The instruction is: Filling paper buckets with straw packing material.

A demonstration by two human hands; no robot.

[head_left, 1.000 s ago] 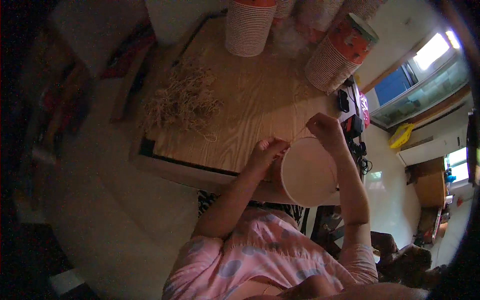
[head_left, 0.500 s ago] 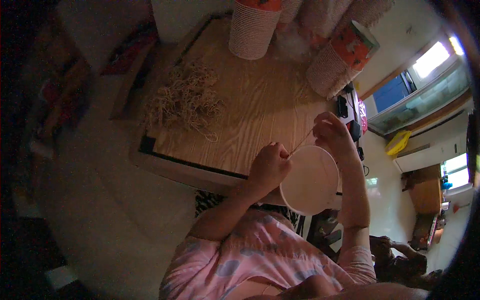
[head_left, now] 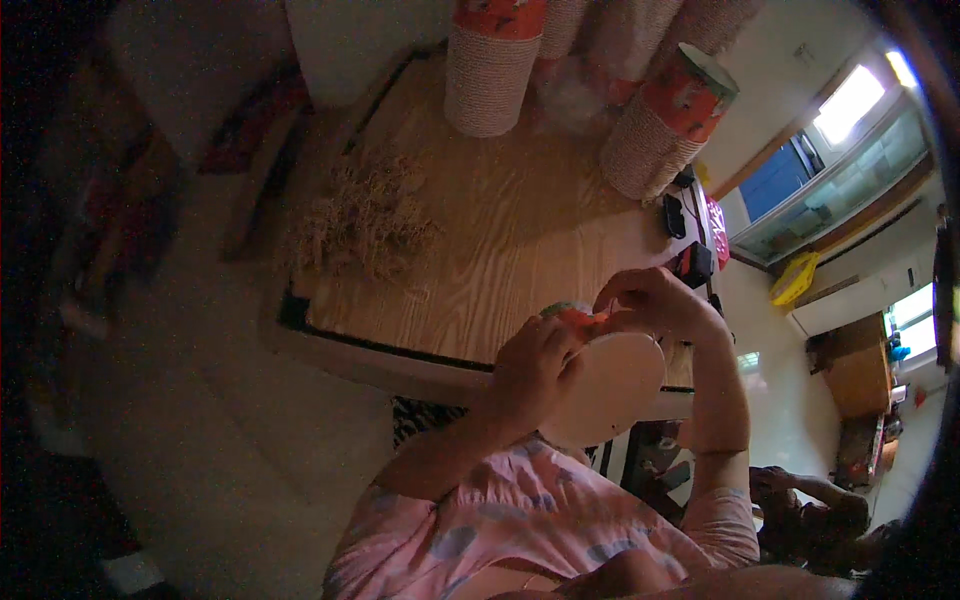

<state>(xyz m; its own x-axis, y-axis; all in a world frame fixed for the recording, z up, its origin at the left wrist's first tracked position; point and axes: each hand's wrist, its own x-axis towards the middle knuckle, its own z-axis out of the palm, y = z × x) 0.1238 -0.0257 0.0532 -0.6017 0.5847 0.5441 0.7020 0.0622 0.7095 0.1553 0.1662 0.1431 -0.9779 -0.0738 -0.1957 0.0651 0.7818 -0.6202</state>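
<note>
Just beyond the table's near edge, a round container (head_left: pixel 603 395) shows its pale flat face toward me, with an orange and green part showing past it. My left hand (head_left: pixel 538 365) is closed around its left side, fingers curled over the rim. At the top right of the rim, my right hand (head_left: pixel 660 305) is bent over in a pinch on a thin pale twine, only a short bit of which shows. A tangled heap of tan twine (head_left: pixel 365 225) lies on the wooden table (head_left: pixel 500 240), left of both hands.
A cylinder wound with cord (head_left: pixel 487 85) stands at the far side of the table. Another cord-wound cylinder (head_left: pixel 650 140), orange-topped with a green rim, leans at the far right, with more behind. Small black objects (head_left: pixel 693 265) lie along the right edge. A person (head_left: pixel 810 510) is at lower right.
The container has tilted, so its orange and green part now shows. My right hand has come down and closer to my left; the twine stretched between them before is now mostly hidden.
</note>
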